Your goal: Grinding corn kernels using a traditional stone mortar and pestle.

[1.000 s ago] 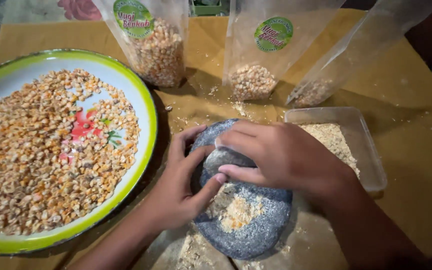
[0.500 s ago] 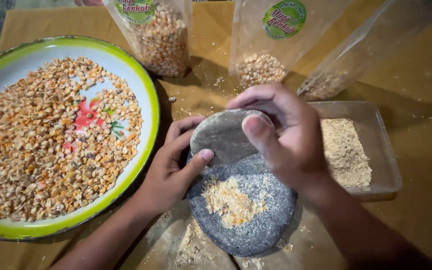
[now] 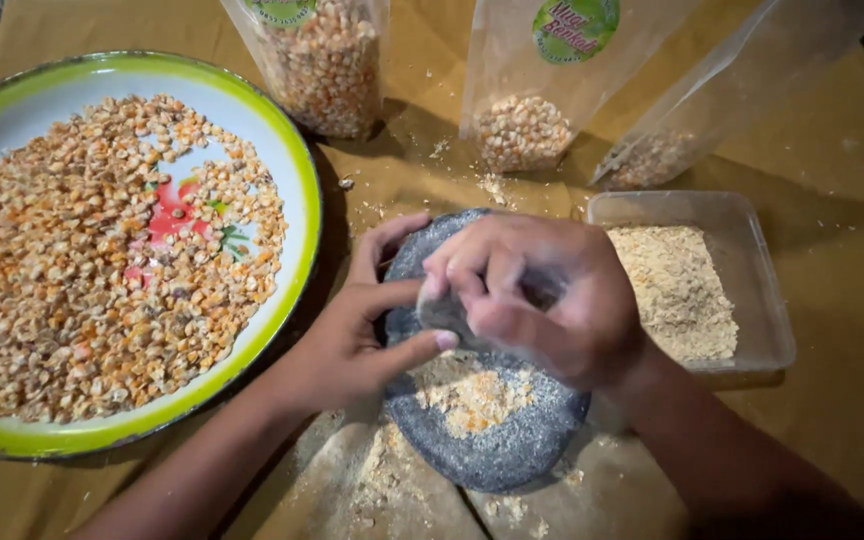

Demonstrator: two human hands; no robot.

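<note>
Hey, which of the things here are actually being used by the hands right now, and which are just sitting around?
In use:
left hand and right hand, both on the small grinding stone
grey stone slab
crushed corn on the slab

Sitting by:
green-rimmed plate of corn kernels
plastic tub of ground meal
three plastic bags

Grinding stone (image 3: pixel 492 440) centre; plate of kernels (image 3: pixel 282 160) left; tub (image 3: pixel 752 260) right; three bags (image 3: pixel 522 90) behind.
</note>
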